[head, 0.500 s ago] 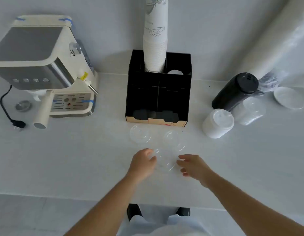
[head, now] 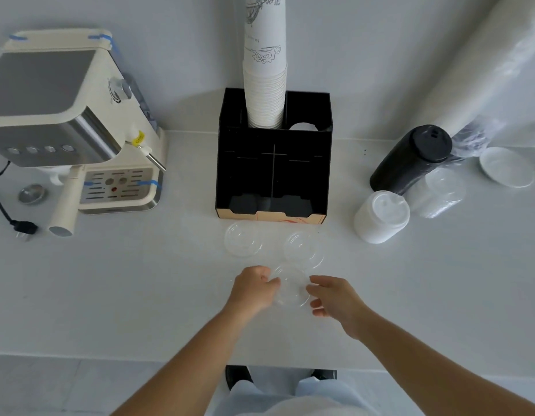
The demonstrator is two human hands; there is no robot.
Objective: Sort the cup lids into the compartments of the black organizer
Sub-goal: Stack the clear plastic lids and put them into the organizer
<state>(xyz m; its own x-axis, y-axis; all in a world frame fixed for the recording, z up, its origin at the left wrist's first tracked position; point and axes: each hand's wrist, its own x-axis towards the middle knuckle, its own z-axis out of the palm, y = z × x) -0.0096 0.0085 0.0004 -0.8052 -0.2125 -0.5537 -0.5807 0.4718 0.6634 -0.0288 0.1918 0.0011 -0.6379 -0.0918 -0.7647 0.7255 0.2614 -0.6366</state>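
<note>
A clear plastic lid (head: 290, 288) lies on the white counter between my two hands. My left hand (head: 254, 288) grips its left edge with curled fingers. My right hand (head: 332, 297) touches its right edge, fingers bent around the rim. Two more clear lids (head: 242, 239) (head: 303, 250) lie flat just in front of the black organizer (head: 324, 163), which stands at the back centre with a divider cross inside. A tall stack of paper cups (head: 264, 82) stands in its rear left slot.
A cream espresso machine (head: 68, 121) stands at the left with its cord and plug (head: 24, 228). Right of the organizer lie a stack of white lids (head: 381, 217), a black lid stack (head: 410, 160), clear lids in a sleeve (head: 440, 193) and a white saucer (head: 506, 166).
Both hands have closed in slightly on the nearest clear lid; the left fingers now curl over its edge. The other lids have not moved.
</note>
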